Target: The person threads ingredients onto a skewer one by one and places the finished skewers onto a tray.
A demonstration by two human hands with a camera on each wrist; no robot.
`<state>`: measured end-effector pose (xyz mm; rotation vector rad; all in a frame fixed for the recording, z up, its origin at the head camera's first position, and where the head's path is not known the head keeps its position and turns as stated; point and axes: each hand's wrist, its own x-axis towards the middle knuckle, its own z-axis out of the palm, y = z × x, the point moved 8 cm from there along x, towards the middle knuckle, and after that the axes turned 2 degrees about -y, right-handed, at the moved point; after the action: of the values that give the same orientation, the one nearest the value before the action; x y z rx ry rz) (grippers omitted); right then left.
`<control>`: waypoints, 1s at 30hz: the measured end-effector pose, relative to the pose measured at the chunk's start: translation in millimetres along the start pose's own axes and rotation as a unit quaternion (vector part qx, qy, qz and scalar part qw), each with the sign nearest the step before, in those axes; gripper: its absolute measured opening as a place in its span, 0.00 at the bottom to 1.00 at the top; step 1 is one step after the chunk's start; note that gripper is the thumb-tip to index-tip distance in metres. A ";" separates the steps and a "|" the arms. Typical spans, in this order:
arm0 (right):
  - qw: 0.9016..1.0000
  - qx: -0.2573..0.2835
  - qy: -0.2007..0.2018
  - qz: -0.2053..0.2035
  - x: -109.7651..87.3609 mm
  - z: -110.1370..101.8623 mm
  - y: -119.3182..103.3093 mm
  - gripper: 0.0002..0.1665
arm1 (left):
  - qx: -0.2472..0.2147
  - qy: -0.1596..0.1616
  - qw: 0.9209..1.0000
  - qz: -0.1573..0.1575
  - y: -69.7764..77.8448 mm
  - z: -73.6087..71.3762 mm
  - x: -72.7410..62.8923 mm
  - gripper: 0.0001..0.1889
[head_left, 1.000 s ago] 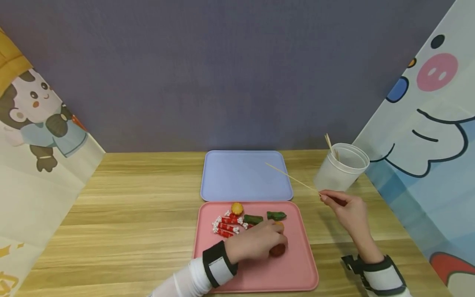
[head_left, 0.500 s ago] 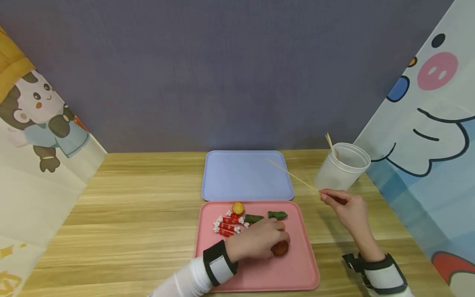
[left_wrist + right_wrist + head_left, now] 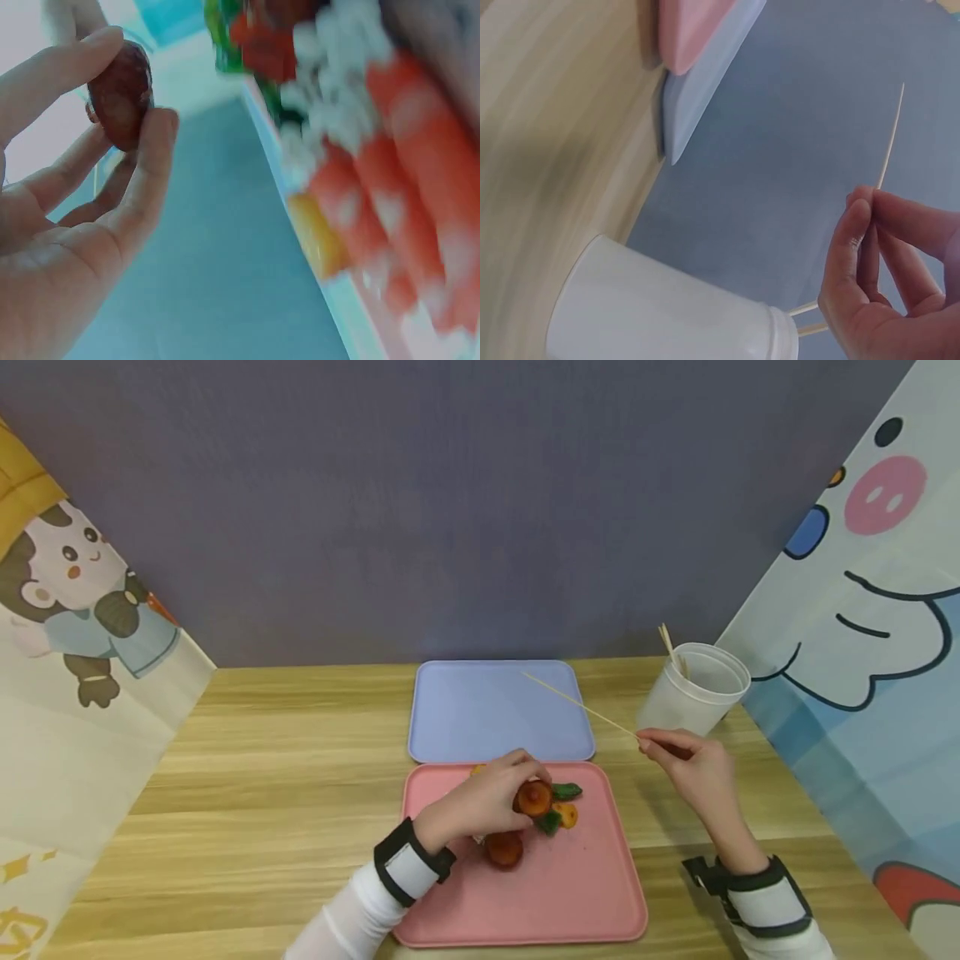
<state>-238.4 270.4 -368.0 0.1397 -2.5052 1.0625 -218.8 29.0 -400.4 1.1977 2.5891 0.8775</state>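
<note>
My left hand [image 3: 487, 797] is above the pink tray [image 3: 555, 902] and pinches a round brown mushroom [image 3: 534, 797] between thumb and fingers. A small nub on the mushroom's flat face shows in the head view. In the left wrist view the mushroom [image 3: 124, 97] stands edge-on between the fingertips. Below the hand, a second brown mushroom [image 3: 504, 850] lies on the tray. To the right, my right hand [image 3: 693, 768] pinches a thin bamboo skewer [image 3: 577, 702] near one end; its far end points left over the blue tray [image 3: 480, 714].
Green vegetable pieces [image 3: 567, 791] and an orange-yellow piece [image 3: 566, 814] lie on the pink tray. Red-and-white sticks [image 3: 375, 195] are partly hidden by my left hand in the head view. A white cup [image 3: 693, 689] with several skewers [image 3: 667, 647] stands at the back right.
My left hand has lifted a mushroom off the pink tray and moved it up and left. The right hand has shifted slightly, still pinching the skewer.
</note>
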 end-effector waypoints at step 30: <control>0.993 0.092 -0.052 -0.047 13.3 16.9 -90.3 0.08 | -0.142 0.273 0.950 -0.048 -62.7 -112.2 -42.0 0.28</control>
<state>-233.7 195.7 -313.0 0.3720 -2.4606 1.2741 -272.8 -83.8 -348.8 0.8260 2.7387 1.6915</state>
